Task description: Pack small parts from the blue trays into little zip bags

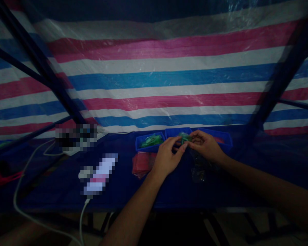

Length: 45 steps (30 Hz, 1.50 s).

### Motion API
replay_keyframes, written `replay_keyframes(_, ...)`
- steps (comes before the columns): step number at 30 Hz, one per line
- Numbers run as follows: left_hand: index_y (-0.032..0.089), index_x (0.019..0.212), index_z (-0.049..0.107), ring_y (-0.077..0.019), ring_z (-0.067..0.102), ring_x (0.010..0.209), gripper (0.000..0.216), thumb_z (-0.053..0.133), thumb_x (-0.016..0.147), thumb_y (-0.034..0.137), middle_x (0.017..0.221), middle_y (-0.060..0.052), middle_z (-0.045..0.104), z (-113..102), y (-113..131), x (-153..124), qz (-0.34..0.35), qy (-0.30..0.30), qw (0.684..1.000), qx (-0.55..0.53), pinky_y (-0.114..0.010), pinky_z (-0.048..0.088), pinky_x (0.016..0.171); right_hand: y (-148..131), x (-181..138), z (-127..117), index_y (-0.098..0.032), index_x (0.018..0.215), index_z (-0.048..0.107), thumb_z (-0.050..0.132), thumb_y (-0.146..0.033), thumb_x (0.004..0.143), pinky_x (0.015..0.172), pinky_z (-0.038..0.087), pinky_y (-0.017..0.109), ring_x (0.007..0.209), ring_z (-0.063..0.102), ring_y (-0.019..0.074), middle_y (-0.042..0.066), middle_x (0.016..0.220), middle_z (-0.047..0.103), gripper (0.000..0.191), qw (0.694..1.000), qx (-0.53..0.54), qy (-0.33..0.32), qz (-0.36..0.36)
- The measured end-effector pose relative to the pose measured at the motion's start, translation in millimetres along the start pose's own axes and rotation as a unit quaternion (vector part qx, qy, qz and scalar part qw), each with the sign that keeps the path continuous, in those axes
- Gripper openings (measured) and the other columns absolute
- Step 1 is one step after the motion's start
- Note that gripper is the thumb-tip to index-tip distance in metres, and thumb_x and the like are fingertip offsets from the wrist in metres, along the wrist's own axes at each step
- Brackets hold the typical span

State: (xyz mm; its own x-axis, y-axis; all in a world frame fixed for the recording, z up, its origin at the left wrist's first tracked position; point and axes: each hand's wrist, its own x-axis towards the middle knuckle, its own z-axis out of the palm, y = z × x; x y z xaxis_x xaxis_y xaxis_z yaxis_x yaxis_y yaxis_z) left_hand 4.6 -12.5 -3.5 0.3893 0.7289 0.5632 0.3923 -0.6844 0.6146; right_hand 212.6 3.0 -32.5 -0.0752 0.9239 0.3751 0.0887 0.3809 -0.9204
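Observation:
My left hand [166,154] and my right hand [207,145] meet at their fingertips above the table, both closed in a pinch. Between them is a small green packet [185,137] that looks like clear plastic with something green in it; its exact kind is too dark to tell. Just behind the fingers stands a blue bin [178,130], partly hidden. To its left, another blue bin [138,149] holds green packets [152,139]. A right-hand blue bin [227,139] holds something red. Beside my left wrist lies a stack of red packets [142,164]. Clear plastic bags [199,174] lie below my right hand.
On the left of the dark blue table [118,201] lie a blurred-out phone [101,176] with a white cable [83,213] and a white power strip [84,145]. A striped tarp [169,78] hangs behind, between dark metal posts [279,82].

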Motion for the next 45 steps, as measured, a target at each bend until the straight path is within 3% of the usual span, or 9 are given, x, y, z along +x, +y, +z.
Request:
replay_keyframes(5,0.023,0.126,0.067,-0.0223,0.068,0.11,0.028,0.059,0.101,0.033,0.119,-0.008,0.072,0.3,-3.0,1.0,0.001,0.001,1.0,0.009,-0.038,0.055,0.097,-9.7,-8.0,4.6,-0.021,0.117,0.068,0.078,-0.035,0.082,0.088,0.06,0.036,0.096,0.072,0.0196,0.008,0.121,0.071,0.039,0.993,-0.035,-0.109,-0.026)
replay_keyframes(9,0.02,0.112,0.072,-0.0213,0.069,0.095,0.019,0.058,0.099,0.025,0.105,-0.007,0.073,-2.1,-13.1,3.6,-0.034,0.049,0.998,0.035,-0.037,0.057,0.088,-7.9,-5.6,6.2,-0.021,0.112,0.065,0.077,-0.04,0.085,0.079,0.06,0.033,0.091,0.069,0.0182,0.006,0.103,0.071,0.035,0.998,-0.041,-0.039,-0.037)
replay_keyframes(12,0.021,0.116,0.069,-0.0212,0.071,0.093,0.02,0.06,0.098,0.024,0.107,-0.008,0.074,1.1,-18.6,3.6,-0.051,0.059,0.997,-0.006,-0.037,0.059,0.085,-1.8,-0.9,3.9,-0.022,0.118,0.06,0.081,-0.04,0.082,0.077,0.059,0.031,0.098,0.067,0.0198,0.007,0.107,0.068,0.045,0.998,-0.03,0.018,-0.042)
replay_keyframes(18,0.023,0.122,0.065,-0.0213,0.071,0.103,0.03,0.063,0.093,0.014,0.116,-0.007,0.072,4.4,-18.0,1.5,-0.018,0.039,0.999,-0.026,-0.038,0.06,0.092,-3.0,-0.3,2.1,-0.023,0.122,0.061,0.078,-0.038,0.085,0.091,0.058,0.037,0.106,0.068,0.021,0.009,0.116,0.07,0.044,0.998,0.031,-0.05,-0.019)
replay_keyframes(24,0.024,0.117,0.07,-0.0201,0.067,0.107,0.027,0.056,0.097,0.012,0.114,-0.005,0.07,-27.0,-14.5,6.9,0.057,0.112,0.983,0.133,-0.039,0.055,0.101,-7.5,-2.8,4.0,-0.023,0.124,0.061,0.074,-0.041,0.089,0.088,0.057,0.036,0.101,0.067,0.0196,0.008,0.111,0.068,0.041,0.998,-0.014,-0.051,-0.027)
replay_keyframes(29,0.024,0.117,0.072,-0.0249,0.065,0.11,0.031,0.055,0.094,0.012,0.118,-0.008,0.068,-63.8,-35.2,6.7,-0.002,0.152,0.948,0.28,-0.043,0.052,0.103,-11.5,-6.4,5.6,-0.021,0.125,0.061,0.069,-0.042,0.091,0.083,0.057,0.035,0.097,0.067,0.0198,0.008,0.108,0.069,0.04,0.994,-0.08,-0.058,-0.039)
replay_keyframes(35,0.021,0.105,0.075,-0.0275,0.066,0.1,0.026,0.056,0.089,0.013,0.112,-0.011,0.069,-80.6,-59.0,0.0,-0.12,0.083,0.921,0.36,-0.046,0.053,0.097,-12.5,-9.1,2.7,-0.022,0.124,0.064,0.067,-0.037,0.093,0.087,0.056,0.041,0.093,0.068,0.0221,0.008,0.106,0.072,0.034,0.946,-0.262,-0.13,-0.139)
replay_keyframes(41,0.024,0.114,0.073,-0.0291,0.061,0.116,0.027,0.054,0.095,0.024,0.126,-0.009,0.067,-69.2,-49.6,1.7,-0.081,0.066,0.935,0.338,-0.048,0.048,0.103,-15.4,-11.8,1.2,-0.024,0.128,0.065,0.067,-0.04,0.095,0.099,0.052,0.045,0.109,0.066,0.0252,0.01,0.117,0.07,0.037,0.902,-0.326,-0.203,-0.198)
replay_keyframes(45,0.023,0.108,0.076,-0.0295,0.063,0.109,0.026,0.057,0.097,0.036,0.118,-0.011,0.07,-65.9,-49.7,0.2,-0.087,0.041,0.935,0.34,-0.049,0.049,0.1,-22.4,-12.6,1.8,-0.024,0.13,0.066,0.067,-0.043,0.095,0.101,0.051,0.046,0.112,0.064,0.0262,0.011,0.117,0.07,0.04,0.885,-0.344,-0.231,-0.215)
